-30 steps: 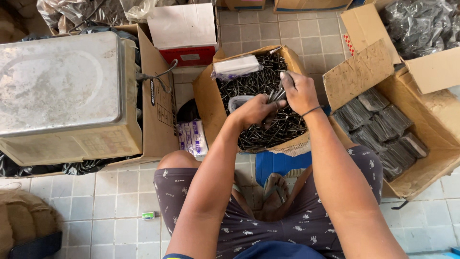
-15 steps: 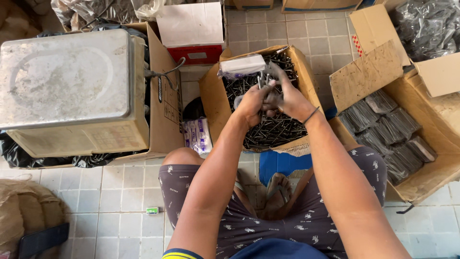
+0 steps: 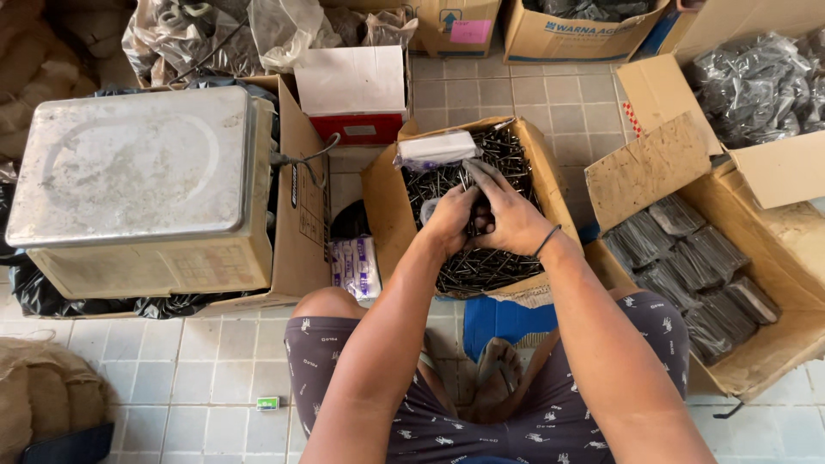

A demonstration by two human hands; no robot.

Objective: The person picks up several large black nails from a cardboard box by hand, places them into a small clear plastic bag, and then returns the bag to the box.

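My left hand [image 3: 449,219] and right hand [image 3: 509,216] were clasped together around a bunch of nails [image 3: 471,182] | over the nail-filled cardboard box [image 3: 384,196] | weighing scale [image 3: 142,176] stood left

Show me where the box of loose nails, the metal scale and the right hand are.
box of loose nails [image 3: 388,202], head view, on its left cardboard wall.
metal scale [image 3: 137,163], head view, on the flat top plate.
right hand [image 3: 514,219], head view, on the back of the hand.

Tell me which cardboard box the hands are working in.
The middle box, full of loose dark nails. Both the left hand and right hand are in it. The right box holds bagged bundles; the left box holds a scale.
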